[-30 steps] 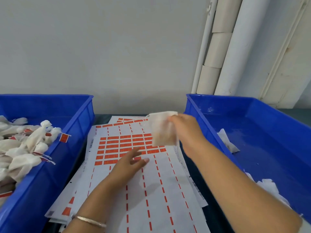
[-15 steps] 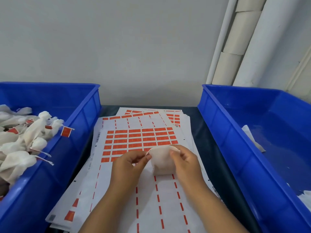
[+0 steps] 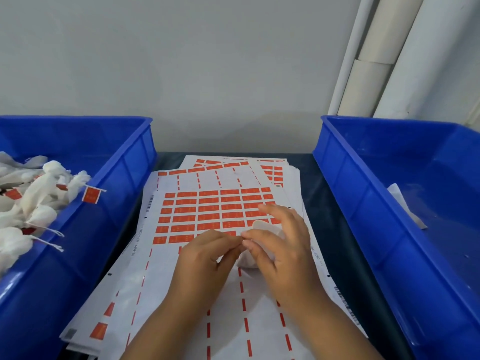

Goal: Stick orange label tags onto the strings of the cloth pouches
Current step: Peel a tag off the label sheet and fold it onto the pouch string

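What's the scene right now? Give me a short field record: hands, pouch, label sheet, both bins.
left hand: fingertips pinching at the pouch's top edge
right hand: holding the pouch, fingers partly spread
pouch: white, between both hands, over the label sheet; string not visible
label sheet: top of a stack, upper rows of orange labels left, lower rows peeled
left bin: blue, holds tagged pouches
right bin: blue, a few white pouches
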The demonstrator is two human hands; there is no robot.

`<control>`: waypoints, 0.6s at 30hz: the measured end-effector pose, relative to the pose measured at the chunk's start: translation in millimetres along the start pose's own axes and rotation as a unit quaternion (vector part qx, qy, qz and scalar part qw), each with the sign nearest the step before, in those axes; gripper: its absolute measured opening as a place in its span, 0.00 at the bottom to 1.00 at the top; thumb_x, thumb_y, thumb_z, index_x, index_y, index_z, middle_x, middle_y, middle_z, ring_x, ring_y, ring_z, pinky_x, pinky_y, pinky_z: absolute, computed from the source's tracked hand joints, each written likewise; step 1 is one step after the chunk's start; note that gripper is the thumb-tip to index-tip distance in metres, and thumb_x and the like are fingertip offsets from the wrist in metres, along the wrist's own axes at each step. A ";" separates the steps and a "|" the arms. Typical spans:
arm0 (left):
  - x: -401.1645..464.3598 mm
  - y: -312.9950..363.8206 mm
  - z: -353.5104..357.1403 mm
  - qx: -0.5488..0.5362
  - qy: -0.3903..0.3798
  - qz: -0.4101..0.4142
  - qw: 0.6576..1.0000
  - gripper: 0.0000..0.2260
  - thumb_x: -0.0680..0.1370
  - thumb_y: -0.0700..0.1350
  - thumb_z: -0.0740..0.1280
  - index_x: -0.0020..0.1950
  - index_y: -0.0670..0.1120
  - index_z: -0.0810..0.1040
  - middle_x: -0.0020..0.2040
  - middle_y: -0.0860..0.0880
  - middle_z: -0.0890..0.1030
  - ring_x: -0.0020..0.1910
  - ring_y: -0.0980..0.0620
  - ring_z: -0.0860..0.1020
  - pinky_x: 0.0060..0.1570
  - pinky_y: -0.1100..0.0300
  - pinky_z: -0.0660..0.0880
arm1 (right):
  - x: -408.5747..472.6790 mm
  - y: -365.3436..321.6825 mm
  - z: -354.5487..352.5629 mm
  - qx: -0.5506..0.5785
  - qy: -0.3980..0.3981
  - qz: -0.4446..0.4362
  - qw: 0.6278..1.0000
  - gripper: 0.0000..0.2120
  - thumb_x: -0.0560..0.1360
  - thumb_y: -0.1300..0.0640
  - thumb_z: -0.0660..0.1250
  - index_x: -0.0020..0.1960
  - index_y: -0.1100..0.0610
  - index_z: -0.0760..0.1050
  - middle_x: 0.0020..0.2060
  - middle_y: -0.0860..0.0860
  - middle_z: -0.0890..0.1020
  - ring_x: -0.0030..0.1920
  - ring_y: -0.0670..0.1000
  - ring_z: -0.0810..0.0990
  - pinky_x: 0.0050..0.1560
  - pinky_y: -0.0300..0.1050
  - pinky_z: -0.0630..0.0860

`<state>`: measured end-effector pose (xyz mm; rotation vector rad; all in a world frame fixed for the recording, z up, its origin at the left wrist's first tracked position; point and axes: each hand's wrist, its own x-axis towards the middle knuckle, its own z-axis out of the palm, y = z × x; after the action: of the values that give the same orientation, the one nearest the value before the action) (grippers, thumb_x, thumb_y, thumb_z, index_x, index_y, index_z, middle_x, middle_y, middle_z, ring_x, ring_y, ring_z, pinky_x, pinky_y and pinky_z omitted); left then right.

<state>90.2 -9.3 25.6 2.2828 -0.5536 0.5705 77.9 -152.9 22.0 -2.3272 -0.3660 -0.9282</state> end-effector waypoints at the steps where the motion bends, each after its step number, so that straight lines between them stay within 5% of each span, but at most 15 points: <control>1: -0.3 0.3 0.1 0.005 -0.003 0.003 1.000 0.10 0.66 0.35 0.73 0.45 0.45 0.85 0.39 0.51 0.84 0.36 0.60 0.75 0.42 0.75 0.68 | 0.7 1.2 -0.7 0.002 0.003 -0.002 1.000 0.14 0.73 0.47 0.64 0.49 0.54 0.82 0.59 0.55 0.78 0.61 0.56 0.74 0.60 0.55 0.72; 5: 0.1 -0.2 -1.8 -0.006 -0.004 -0.010 1.000 0.09 0.68 0.36 0.72 0.46 0.46 0.84 0.41 0.53 0.83 0.36 0.63 0.75 0.43 0.74 0.69 | 2.7 4.5 -1.2 0.020 -0.015 -0.009 1.000 0.14 0.74 0.45 0.63 0.48 0.54 0.81 0.56 0.53 0.80 0.59 0.55 0.76 0.61 0.48 0.70; 10: 2.4 7.0 -7.5 -0.091 0.007 -0.108 0.990 0.08 0.71 0.46 0.67 0.40 0.61 0.77 0.35 0.71 0.75 0.42 0.73 0.75 0.38 0.82 0.67 | 2.2 3.9 -1.5 0.058 -0.019 -0.028 0.998 0.22 0.77 0.40 0.57 0.47 0.56 0.81 0.49 0.51 0.83 0.55 0.46 0.76 0.58 0.57 0.76; 13: 3.1 9.2 -7.3 -0.120 0.012 -0.155 0.981 0.07 0.71 0.49 0.66 0.36 0.61 0.74 0.33 0.69 0.77 0.44 0.73 0.74 0.32 0.77 0.70 | 1.1 0.0 -2.1 0.064 -0.002 -0.020 0.998 0.16 0.76 0.45 0.64 0.43 0.57 0.81 0.40 0.50 0.84 0.45 0.43 0.79 0.49 0.46 0.80; 18: 5.2 9.9 -8.6 -0.237 0.084 -0.209 0.945 0.08 0.70 0.53 0.61 0.37 0.54 0.78 0.36 0.62 0.81 0.40 0.63 0.78 0.34 0.77 0.71 | -0.7 -6.0 -3.6 0.085 -0.019 0.030 0.996 0.06 0.70 0.52 0.69 0.42 0.54 0.81 0.38 0.44 0.82 0.41 0.35 0.75 0.47 0.26 0.72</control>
<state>87.0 -10.7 39.3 1.7947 -0.0934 0.3636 72.8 -150.5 26.2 -2.1906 -0.3739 -0.7935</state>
